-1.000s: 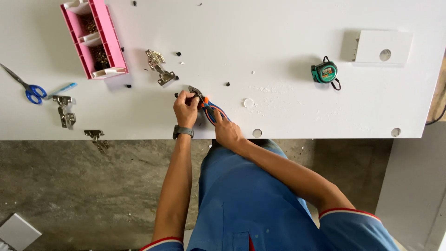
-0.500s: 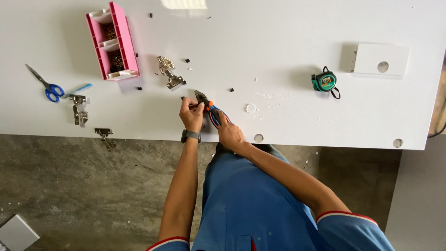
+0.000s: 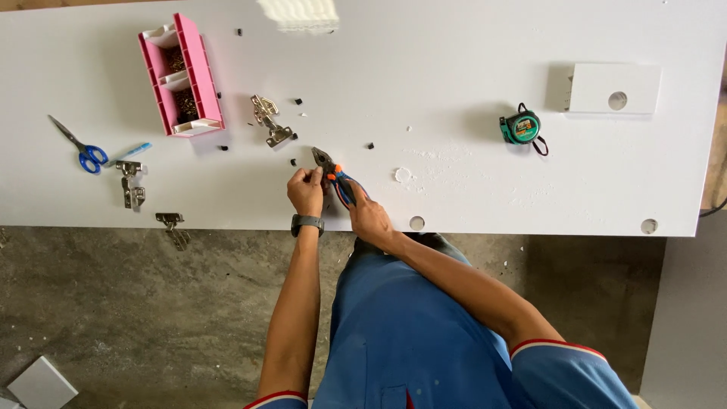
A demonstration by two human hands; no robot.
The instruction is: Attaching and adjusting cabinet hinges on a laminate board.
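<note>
White board point(image 3: 454, 91), L to R: blue-handled scissors point(image 3: 82, 148), pink compartment box point(image 3: 182, 74) upright w/ small hardware inside, metal hinge point(image 3: 269, 121), green tape measure point(image 3: 521, 127), white block w/ round hole point(image 3: 615, 89). Left hand point(image 3: 306, 191) fingers pinched shut at pliers point(image 3: 333, 173) jaws; item too small to tell. Right hand point(image 3: 369, 216) wrapped closed on pliers' orange-blue handles, near board's front edge.

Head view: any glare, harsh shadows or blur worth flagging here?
Head view: a bright glare patch sits on the white panel at the top edge; soft shadows fall beside the pink box and tape measure; hands and pliers look sharp, no motion blur.
</note>
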